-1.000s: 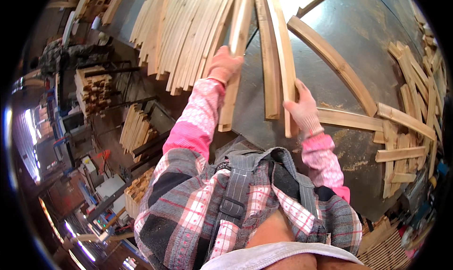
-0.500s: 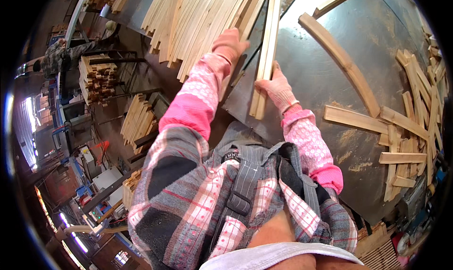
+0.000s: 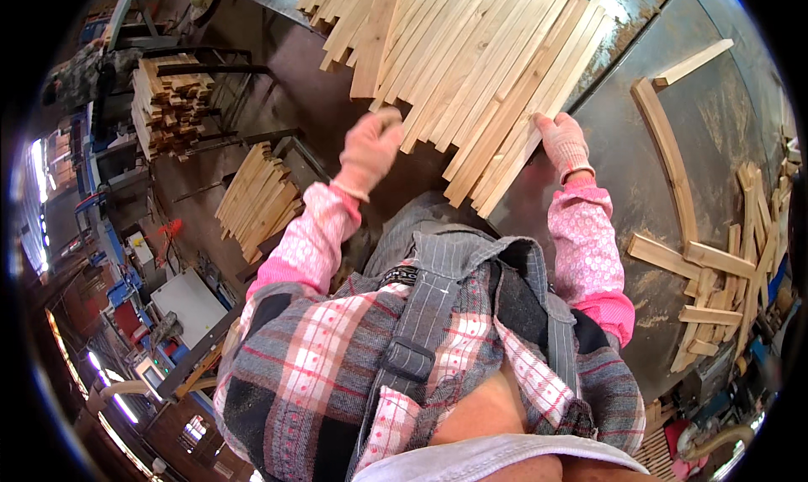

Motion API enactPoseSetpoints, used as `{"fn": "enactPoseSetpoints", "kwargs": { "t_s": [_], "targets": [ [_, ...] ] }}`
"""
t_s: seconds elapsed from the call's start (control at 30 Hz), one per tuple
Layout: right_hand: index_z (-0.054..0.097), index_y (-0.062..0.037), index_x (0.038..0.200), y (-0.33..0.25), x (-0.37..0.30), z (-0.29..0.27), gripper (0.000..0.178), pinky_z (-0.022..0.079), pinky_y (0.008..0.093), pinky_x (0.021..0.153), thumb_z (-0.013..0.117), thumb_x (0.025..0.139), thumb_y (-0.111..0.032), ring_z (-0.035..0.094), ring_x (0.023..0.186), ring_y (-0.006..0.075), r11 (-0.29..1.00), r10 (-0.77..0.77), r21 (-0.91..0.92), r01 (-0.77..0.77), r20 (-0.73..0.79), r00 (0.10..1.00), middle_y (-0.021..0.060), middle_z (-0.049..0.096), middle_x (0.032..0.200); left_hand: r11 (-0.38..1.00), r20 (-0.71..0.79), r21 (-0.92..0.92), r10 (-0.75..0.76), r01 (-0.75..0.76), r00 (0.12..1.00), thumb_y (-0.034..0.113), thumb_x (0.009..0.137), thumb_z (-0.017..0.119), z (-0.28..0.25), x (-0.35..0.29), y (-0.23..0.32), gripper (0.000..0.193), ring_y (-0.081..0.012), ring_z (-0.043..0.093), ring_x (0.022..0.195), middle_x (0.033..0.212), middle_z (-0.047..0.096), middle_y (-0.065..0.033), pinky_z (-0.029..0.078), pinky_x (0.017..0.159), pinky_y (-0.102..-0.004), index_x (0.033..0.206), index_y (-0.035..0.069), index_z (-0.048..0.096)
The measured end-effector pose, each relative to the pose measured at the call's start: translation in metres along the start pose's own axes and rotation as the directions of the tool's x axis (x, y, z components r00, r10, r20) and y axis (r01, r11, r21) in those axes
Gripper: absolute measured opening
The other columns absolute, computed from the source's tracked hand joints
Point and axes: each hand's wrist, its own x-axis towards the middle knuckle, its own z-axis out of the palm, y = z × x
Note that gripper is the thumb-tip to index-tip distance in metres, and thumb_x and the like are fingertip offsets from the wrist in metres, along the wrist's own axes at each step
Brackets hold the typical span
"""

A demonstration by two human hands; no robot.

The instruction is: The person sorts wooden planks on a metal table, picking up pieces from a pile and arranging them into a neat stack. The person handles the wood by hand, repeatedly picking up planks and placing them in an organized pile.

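Pale wooden strips [image 3: 471,69] lie side by side in a wide row on the metal table, their near ends uneven. My right hand [image 3: 564,143], in a pale glove, grips the edge of the rightmost strip [image 3: 539,149], thumb on top; its other fingers are partly hidden. My left hand [image 3: 369,152], gloved too, hovers just off the near ends at the row's left part. Its fingers are loosely bent and slightly blurred, with nothing visible in them. One darker strip [image 3: 379,40] lies slantwise across the left part of the row.
On the metal table [image 3: 623,154] to the right lie a curved wooden piece [image 3: 669,158] and a heap of offcuts [image 3: 724,292], with sawdust around them. Stacked wood [image 3: 172,107] stands on a rack at the left, above another strip pile [image 3: 259,200]. Machinery [image 3: 185,305] stands lower left.
The separate strips by my right hand now lie against the row. My left hand has drawn back from atop the row to its near ends. The view has shifted, showing more of the row.
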Motion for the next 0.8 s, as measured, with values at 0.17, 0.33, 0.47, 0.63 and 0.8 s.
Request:
{"fn": "enactPoseSetpoints", "kwargs": {
  "t_s": [0.17, 0.33, 0.47, 0.63, 0.8],
  "targets": [
    [0.071, -0.0017, 0.108, 0.004, 0.008, 0.0, 0.053, 0.049, 0.0425, 0.095, 0.064, 0.09, -0.051, 0.068, 0.106, 0.0358, 0.998, 0.035, 0.052, -0.038, 0.066, 0.997, 0.0215, 0.073, 0.108, 0.797, 0.349, 0.502, -0.541, 0.335, 0.765, 0.053, 0.083, 0.076, 0.029, -0.058, -0.016, 0.077, -0.0332, 0.066, 0.119, 0.127, 0.069, -0.021, 0.051, 0.103, -0.0395, 0.141, 0.005, 0.058],
    [0.071, -0.0005, 0.111, -0.001, 0.004, -0.007, 0.056, 0.049, 0.0429, 0.095, 0.066, 0.088, -0.051, 0.068, 0.105, 0.035, 0.993, -0.006, 0.116, -0.004, 0.084, 0.996, 0.0213, 0.073, 0.106, 0.685, 0.633, -0.185, -0.465, 0.704, 0.619, 0.035, 0.089, 0.077, 0.079, -0.072, -0.021, 0.068, -0.032, 0.066, 0.112, 0.129, 0.065, -0.0183, 0.052, 0.1, -0.0439, 0.143, 0.002, 0.053],
    [0.07, 0.0013, 0.113, 0.008, 0.01, 0.001, 0.061, 0.05, 0.0437, 0.094, 0.067, 0.087, -0.054, 0.068, 0.107, 0.0369, 0.995, -0.026, 0.093, 0.021, 0.05, 0.998, 0.0229, 0.073, 0.111, -0.019, 0.739, -0.587, -0.42, 0.809, 0.526, 0.034, 0.097, 0.071, 0.107, -0.107, -0.049, 0.058, -0.0317, 0.064, 0.106, 0.129, 0.063, -0.0179, 0.052, 0.096, -0.0473, 0.142, 0.002, 0.052],
    [0.065, -0.0004, 0.124, -0.005, 0.006, 0.019, 0.068, 0.051, 0.044, 0.1, 0.08, 0.078, -0.048, 0.065, 0.118, 0.0385, 0.998, -0.069, -0.002, 0.069, -0.142, 0.988, 0.0249, 0.07, 0.122, 0.031, 0.587, -0.665, -0.596, 0.746, 0.548, 0.044, 0.099, 0.067, 0.129, -0.126, -0.03, 0.062, -0.0397, 0.057, 0.121, 0.144, 0.053, -0.0226, 0.046, 0.107, -0.0544, 0.149, 0.014, 0.047],
    [0.062, -0.0003, 0.126, -0.013, -0.004, 0.001, 0.071, 0.052, 0.0435, 0.1, 0.085, 0.076, -0.045, 0.067, 0.117, 0.0377, 0.989, -0.028, 0.144, 0.032, -0.027, 0.999, 0.0235, 0.07, 0.124, 0.066, 0.491, -0.745, -0.619, 0.663, 0.614, 0.046, 0.097, 0.069, 0.154, -0.136, -0.055, 0.074, -0.0446, 0.042, 0.14, 0.158, 0.039, -0.0169, 0.039, 0.112, -0.0628, 0.157, 0.019, 0.036]
  ]
}}
